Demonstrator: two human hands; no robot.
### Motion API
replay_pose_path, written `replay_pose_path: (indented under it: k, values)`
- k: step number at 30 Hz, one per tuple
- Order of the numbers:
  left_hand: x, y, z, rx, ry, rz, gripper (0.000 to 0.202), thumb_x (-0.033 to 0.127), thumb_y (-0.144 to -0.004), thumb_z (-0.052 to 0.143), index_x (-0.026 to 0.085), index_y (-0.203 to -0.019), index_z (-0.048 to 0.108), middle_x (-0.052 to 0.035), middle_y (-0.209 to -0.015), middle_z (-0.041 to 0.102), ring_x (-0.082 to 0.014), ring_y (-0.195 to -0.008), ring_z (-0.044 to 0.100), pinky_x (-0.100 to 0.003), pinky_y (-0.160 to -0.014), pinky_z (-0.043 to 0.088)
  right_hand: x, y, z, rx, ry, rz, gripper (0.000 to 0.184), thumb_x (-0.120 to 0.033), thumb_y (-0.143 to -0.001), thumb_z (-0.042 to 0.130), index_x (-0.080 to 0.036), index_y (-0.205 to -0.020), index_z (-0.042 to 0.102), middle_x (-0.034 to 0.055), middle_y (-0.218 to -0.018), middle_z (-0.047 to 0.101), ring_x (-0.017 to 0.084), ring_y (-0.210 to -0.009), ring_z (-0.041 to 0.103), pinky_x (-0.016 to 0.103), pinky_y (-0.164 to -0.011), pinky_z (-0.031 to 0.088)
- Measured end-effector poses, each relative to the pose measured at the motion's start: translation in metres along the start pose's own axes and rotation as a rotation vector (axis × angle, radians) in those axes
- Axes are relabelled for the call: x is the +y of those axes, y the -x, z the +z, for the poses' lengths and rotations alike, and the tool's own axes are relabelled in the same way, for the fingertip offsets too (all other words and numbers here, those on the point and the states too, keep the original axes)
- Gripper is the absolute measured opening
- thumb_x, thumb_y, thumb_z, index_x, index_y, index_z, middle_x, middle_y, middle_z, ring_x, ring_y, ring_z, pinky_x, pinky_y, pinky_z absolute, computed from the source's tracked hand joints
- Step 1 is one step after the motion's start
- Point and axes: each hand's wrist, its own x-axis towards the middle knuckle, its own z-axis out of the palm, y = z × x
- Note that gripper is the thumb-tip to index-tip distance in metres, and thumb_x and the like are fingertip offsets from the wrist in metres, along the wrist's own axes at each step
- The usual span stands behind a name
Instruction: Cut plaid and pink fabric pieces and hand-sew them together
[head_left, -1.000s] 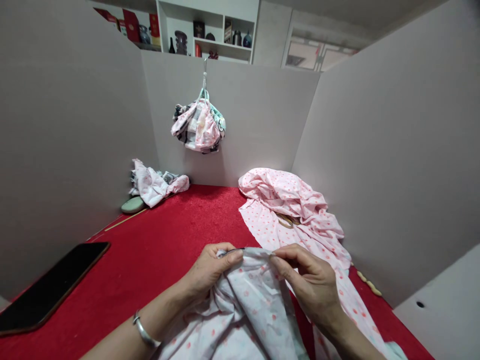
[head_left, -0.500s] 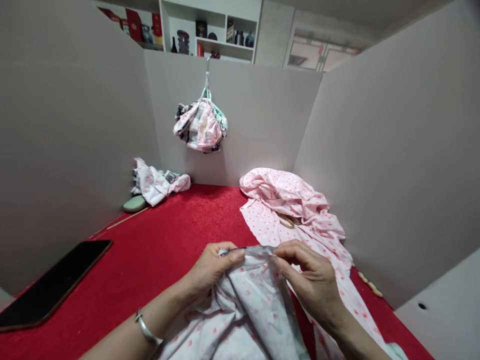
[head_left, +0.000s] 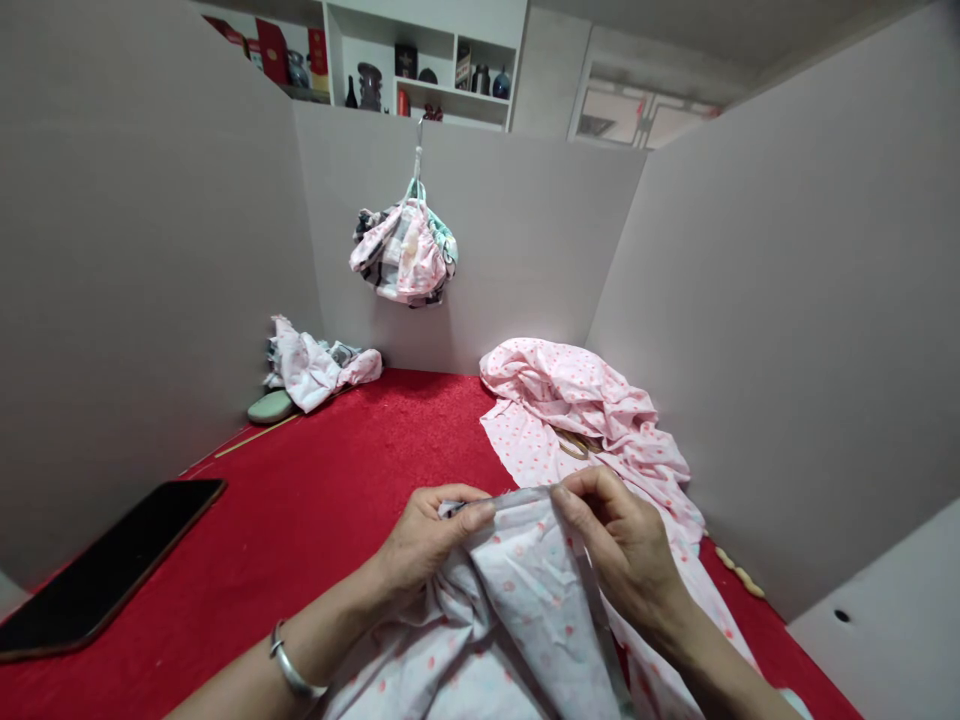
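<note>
Pinching spotted cloth (head_left: 532,585) by edge, red surface (head_left: 300,510) leftward

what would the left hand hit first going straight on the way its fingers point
Beyond the cloth it holds, probably the right hand, which also pinches that cloth; depth is unclear.

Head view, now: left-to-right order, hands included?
Black flat rectangular slab → pale-green flat oval object → left hand → right hand (both pinching whitish red-dotted fabric) → tan peanut-shaped pieces.
</note>
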Motion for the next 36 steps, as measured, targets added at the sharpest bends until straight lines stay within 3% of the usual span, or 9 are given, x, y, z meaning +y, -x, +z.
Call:
replay_pose_path:
  k: [8,14,17,20,22,27,31,36]
  values:
    - [0.004,-0.001,0.0,-0.005,0.006,-0.043,0.035,0.039,-0.056,0.081,0.014,-0.078,0.07,-0.0003,-0.062,0.061,-0.0096,-0.055,0.048,-0.02,-0.053,0.033,-0.002,0.001,-0.001,0.008,0.015,-0.141,0.012,-0.025,-0.089,0.051,-0.021,-0.077,0.052,-0.0005,-0.069,0.054,0.012,-0.061,0.052,0.024,-0.057,0.043]
    - [0.01,0.002,0.006,0.004,-0.029,0.006,0.032,0.042,-0.059,0.078,0.014,-0.065,0.064,0.0019,-0.057,0.055,-0.0086,-0.053,0.044,-0.02,-0.052,0.03,-0.007,0.007,-0.007,-0.008,-0.012,-0.224,0.009,-0.021,-0.089,0.05,-0.021,-0.08,0.052,-0.0005,-0.071,0.054,0.011,-0.061,0.051,0.022,-0.055,0.042]
    - [0.015,0.004,0.01,-0.019,-0.002,0.065,0.032,0.036,-0.059,0.079,0.015,-0.063,0.055,0.0039,-0.059,0.053,-0.0073,-0.053,0.043,-0.019,-0.052,0.029,-0.006,0.009,-0.007,0.01,-0.06,-0.191,0.006,-0.021,-0.088,0.052,-0.021,-0.082,0.052,-0.0008,-0.072,0.054,0.012,-0.063,0.052,0.023,-0.057,0.042]
    - [0.021,0.002,0.014,-0.113,0.093,0.077,0.038,0.03,-0.062,0.077,0.018,-0.062,0.041,0.0022,-0.07,0.058,-0.0086,-0.06,0.049,-0.02,-0.057,0.035,-0.006,0.005,-0.004,-0.006,-0.143,-0.127,0.009,-0.024,-0.087,0.054,-0.021,-0.079,0.052,-0.002,-0.069,0.052,0.011,-0.059,0.05,0.023,-0.054,0.041]
    - [0.023,-0.002,0.017,-0.146,0.117,0.062,0.041,0.029,-0.062,0.076,0.019,-0.063,0.036,0.0031,-0.067,0.057,-0.0092,-0.058,0.05,-0.021,-0.056,0.036,-0.007,-0.001,-0.001,-0.02,-0.196,-0.09,0.01,-0.026,-0.086,0.055,-0.02,-0.078,0.053,-0.0024,-0.067,0.051,0.011,-0.058,0.048,0.023,-0.053,0.039]
    - [0.026,-0.013,0.026,-0.06,0.046,0.018,0.035,0.037,-0.062,0.076,0.017,-0.08,0.053,0.005,-0.061,0.055,-0.0086,-0.051,0.048,-0.02,-0.051,0.035,-0.014,-0.018,0.007,-0.055,-0.316,-0.029,0.013,-0.028,-0.081,0.059,-0.019,-0.074,0.053,-0.0024,-0.066,0.052,0.011,-0.058,0.047,0.024,-0.054,0.038]
    - [0.03,-0.016,0.031,-0.145,0.112,-0.059,0.042,0.053,-0.068,0.068,0.012,-0.074,0.059,-0.0005,-0.061,0.058,-0.0134,-0.055,0.054,-0.026,-0.058,0.041,-0.016,-0.029,0.017,-0.105,-0.439,0.052,0.018,-0.028,-0.076,0.063,-0.019,-0.066,0.05,-0.0048,-0.058,0.048,0.01,-0.053,0.043,0.024,-0.051,0.035]
    - [0.033,-0.019,0.028,-0.152,0.077,0.008,0.035,0.038,-0.059,0.08,0.012,-0.07,0.059,0.0013,-0.061,0.058,-0.0099,-0.053,0.051,-0.022,-0.055,0.037,-0.013,-0.041,0.025,-0.109,-0.534,0.163,0.019,-0.033,-0.072,0.066,-0.017,-0.075,0.054,-0.0041,-0.065,0.051,0.009,-0.058,0.045,0.022,-0.055,0.037]
